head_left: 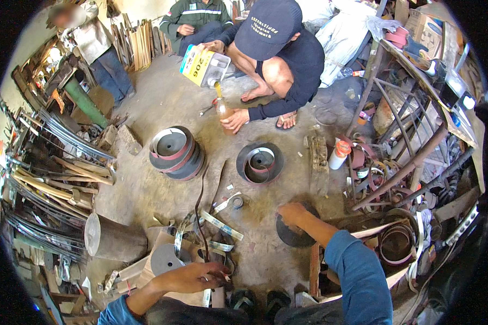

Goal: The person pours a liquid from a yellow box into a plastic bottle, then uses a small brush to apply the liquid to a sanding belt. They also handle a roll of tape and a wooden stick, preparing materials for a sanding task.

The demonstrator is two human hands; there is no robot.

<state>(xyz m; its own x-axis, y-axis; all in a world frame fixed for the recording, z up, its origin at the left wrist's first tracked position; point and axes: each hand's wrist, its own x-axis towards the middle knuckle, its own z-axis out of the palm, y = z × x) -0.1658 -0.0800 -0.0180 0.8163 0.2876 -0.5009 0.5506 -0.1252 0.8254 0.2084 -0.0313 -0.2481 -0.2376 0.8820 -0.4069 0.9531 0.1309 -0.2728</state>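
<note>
At the lower middle, my left hand (211, 275) hangs with its fingers curled; a small pale bit shows at them, too small to name. A dark, narrow strip (201, 216) reaches from the floor up to just beside that hand. Further right, my right hand (293, 214) is closed at the upper left edge of a flat, dark grinding disc (303, 233), which lies low over the floor. Beyond it sits a dark disc with a ring on top (276, 162), and to the left a stack of similar discs (179, 169). A grey disc (166, 259) rests on cardboard near my left forearm.
Ahead, a crouching co-worker pours yellowish liquid from a jug (214, 70) into a bottle (222, 108). Paper strips (222, 225) litter the floor. A wooden box (358, 292) with rolled belts stands right, below a metal rack (401, 135). A metal cylinder (114, 238) lies left, beside stacked rods.
</note>
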